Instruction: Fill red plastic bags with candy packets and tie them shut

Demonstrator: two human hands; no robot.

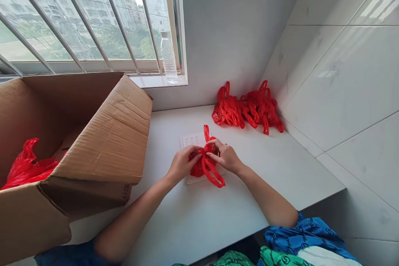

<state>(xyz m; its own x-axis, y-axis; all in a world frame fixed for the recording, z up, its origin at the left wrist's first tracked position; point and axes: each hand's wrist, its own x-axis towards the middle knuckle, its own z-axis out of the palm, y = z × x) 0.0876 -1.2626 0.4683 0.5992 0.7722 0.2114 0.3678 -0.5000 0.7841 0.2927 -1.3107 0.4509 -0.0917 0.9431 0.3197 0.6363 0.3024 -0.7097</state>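
A red plastic bag (212, 172), gathered into a small bundle, lies between my two hands over the middle of the white table. Its handle loops stick out, one pointing up and others toward me. My left hand (187, 158) pinches the bag from the left side, thumb and fingers closed on it. From the right, my right hand (227, 156) pinches it near the middle. Beneath the bag lies a white booklet or stack of paper (188, 139) with printed marks; the bag and hands cover much of it. What the bag contains, if anything, is hidden.
On the left stands a large open cardboard box (109, 133) with red plastic (31, 166) inside. Several bunched red bags (249, 108) lie at the table's back right, by the wall. A clear water bottle (168, 58) stands on the windowsill. The white table (280, 166) meets a tiled wall.
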